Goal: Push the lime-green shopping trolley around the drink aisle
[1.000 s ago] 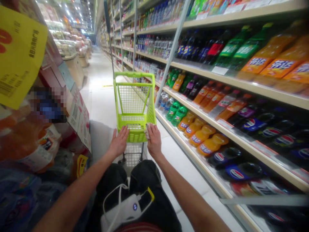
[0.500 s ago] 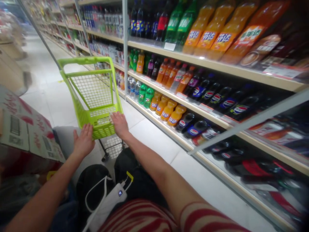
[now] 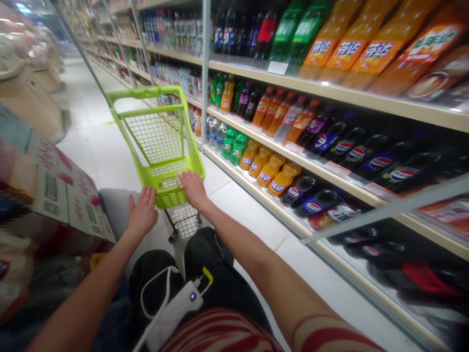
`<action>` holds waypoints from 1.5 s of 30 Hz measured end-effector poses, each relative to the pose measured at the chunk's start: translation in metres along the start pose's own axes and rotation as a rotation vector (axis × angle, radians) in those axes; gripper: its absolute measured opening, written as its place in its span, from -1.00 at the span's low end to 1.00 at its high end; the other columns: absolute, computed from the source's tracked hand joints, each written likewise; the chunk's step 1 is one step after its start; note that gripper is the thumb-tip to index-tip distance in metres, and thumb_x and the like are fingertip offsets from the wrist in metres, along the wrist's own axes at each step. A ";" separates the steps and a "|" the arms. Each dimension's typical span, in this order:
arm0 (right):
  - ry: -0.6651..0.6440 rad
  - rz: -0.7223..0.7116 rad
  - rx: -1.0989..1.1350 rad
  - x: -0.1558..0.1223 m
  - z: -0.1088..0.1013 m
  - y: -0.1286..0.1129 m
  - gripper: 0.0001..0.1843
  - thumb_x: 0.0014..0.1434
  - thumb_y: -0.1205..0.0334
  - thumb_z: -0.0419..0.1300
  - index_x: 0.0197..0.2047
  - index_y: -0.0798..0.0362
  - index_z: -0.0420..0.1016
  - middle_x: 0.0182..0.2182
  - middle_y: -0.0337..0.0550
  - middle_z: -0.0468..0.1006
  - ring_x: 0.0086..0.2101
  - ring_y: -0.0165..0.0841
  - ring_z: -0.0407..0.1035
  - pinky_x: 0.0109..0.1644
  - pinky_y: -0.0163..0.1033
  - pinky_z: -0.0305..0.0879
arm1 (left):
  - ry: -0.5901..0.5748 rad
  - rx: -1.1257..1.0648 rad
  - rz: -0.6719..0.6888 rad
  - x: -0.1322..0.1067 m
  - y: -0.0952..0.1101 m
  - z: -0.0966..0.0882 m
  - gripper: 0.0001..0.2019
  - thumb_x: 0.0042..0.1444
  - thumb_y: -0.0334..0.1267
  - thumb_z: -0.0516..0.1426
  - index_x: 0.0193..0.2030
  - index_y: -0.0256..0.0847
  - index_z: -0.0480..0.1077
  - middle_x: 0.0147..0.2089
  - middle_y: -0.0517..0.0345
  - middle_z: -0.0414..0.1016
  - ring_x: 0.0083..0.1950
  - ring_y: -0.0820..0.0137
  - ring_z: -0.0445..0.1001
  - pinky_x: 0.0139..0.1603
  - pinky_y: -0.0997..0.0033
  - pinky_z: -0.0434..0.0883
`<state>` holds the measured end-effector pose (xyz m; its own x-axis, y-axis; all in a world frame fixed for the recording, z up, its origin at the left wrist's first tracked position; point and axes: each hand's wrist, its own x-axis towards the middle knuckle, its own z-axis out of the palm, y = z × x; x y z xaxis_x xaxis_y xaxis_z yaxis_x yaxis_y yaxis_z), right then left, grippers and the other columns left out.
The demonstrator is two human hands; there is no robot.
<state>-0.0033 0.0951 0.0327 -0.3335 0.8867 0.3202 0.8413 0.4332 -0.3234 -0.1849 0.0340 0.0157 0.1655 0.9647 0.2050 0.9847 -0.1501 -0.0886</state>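
A small lime-green shopping cart (image 3: 146,92) stands in a supermarket aisle straight ahead of me, its basket holding nothing I can see. My left hand (image 3: 142,213) is open, fingers stretched forward, at the near left corner of the basket. My right hand (image 3: 193,188) lies flat on the basket's near rim, fingers forward; a small pale thing shows under the fingertips, too small to name. My knees in dark trousers (image 3: 205,254) sit just behind the cart.
Long shelves (image 3: 330,95) of soft-drink bottles run along the right: orange (image 3: 271,170), green (image 3: 233,144) and dark cola (image 3: 317,204). Printed cardboard boxes (image 3: 54,193) are stacked on the left. A white power bank (image 3: 179,307) with cable lies on my lap. Pale tiled floor (image 3: 88,146) stretches ahead.
The view has swung right toward the drink shelves, so the cart now sits left of centre. Both hands stay at the cart's near rim.
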 end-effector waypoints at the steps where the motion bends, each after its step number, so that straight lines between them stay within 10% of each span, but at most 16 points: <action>1: 0.019 0.052 -0.011 0.001 -0.003 0.010 -0.63 0.23 0.40 -0.07 0.09 0.12 0.29 0.11 -0.01 0.30 0.14 -0.23 0.07 0.19 -0.02 -0.03 | -0.014 0.006 0.000 -0.001 0.000 0.000 -0.36 0.01 -0.38 -0.11 0.29 -0.36 -0.11 0.35 -0.09 -0.11 0.37 0.25 -0.18 0.29 -0.14 -0.29; 14: 0.217 -0.335 0.001 -0.004 0.054 0.009 -0.54 0.07 0.54 -0.07 0.00 0.13 0.39 -0.03 0.03 0.44 0.02 -0.20 0.24 0.08 -0.05 0.15 | -0.072 -0.079 -0.111 -0.015 0.010 0.011 -0.32 -0.01 -0.40 -0.10 0.31 -0.37 -0.17 0.38 -0.04 -0.23 0.38 0.28 -0.29 0.29 -0.12 -0.21; 20: 0.382 -0.159 -0.070 0.005 0.041 0.058 -0.55 0.07 0.51 -0.08 0.00 0.15 0.39 -0.05 0.09 0.43 0.01 -0.12 0.23 0.03 0.04 0.20 | -0.051 -0.096 -0.102 -0.020 0.007 0.014 -0.31 0.01 -0.39 -0.10 0.32 -0.34 -0.23 0.38 0.01 -0.26 0.38 0.29 -0.31 0.29 -0.14 -0.23; 29: 0.374 -0.330 0.177 0.008 0.064 -0.013 -0.48 0.04 0.50 -0.10 0.08 0.17 0.31 -0.03 0.05 0.43 0.02 -0.23 0.26 0.07 -0.02 0.23 | -0.075 -0.089 -0.125 -0.009 0.017 0.013 -0.36 0.05 -0.36 -0.13 0.31 -0.32 -0.19 0.38 0.00 -0.25 0.38 0.28 -0.29 0.29 -0.12 -0.21; 34: 0.507 -0.308 0.257 0.015 0.049 0.006 -0.55 0.06 0.46 -0.09 0.00 0.08 0.38 -0.01 -0.01 0.41 0.04 -0.27 0.23 0.10 -0.03 0.21 | -0.089 -0.066 -0.105 -0.006 0.009 0.005 -0.35 0.03 -0.36 -0.11 0.31 -0.36 -0.17 0.38 -0.04 -0.25 0.38 0.26 -0.28 0.29 -0.14 -0.21; 45: 0.344 -0.346 0.123 -0.006 0.070 0.010 -0.42 -0.01 0.56 -0.12 0.09 0.14 0.28 0.05 0.07 0.35 0.11 -0.21 0.15 0.12 0.08 0.13 | -0.037 -0.087 -0.142 -0.003 0.017 0.018 -0.35 0.04 -0.38 -0.13 0.31 -0.38 -0.20 0.38 -0.06 -0.23 0.38 0.27 -0.30 0.29 -0.12 -0.18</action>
<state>-0.0225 0.1052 -0.0354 -0.4065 0.5922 0.6957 0.6428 0.7265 -0.2428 -0.1695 0.0320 -0.0044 0.0241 0.9846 0.1730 0.9993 -0.0287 0.0238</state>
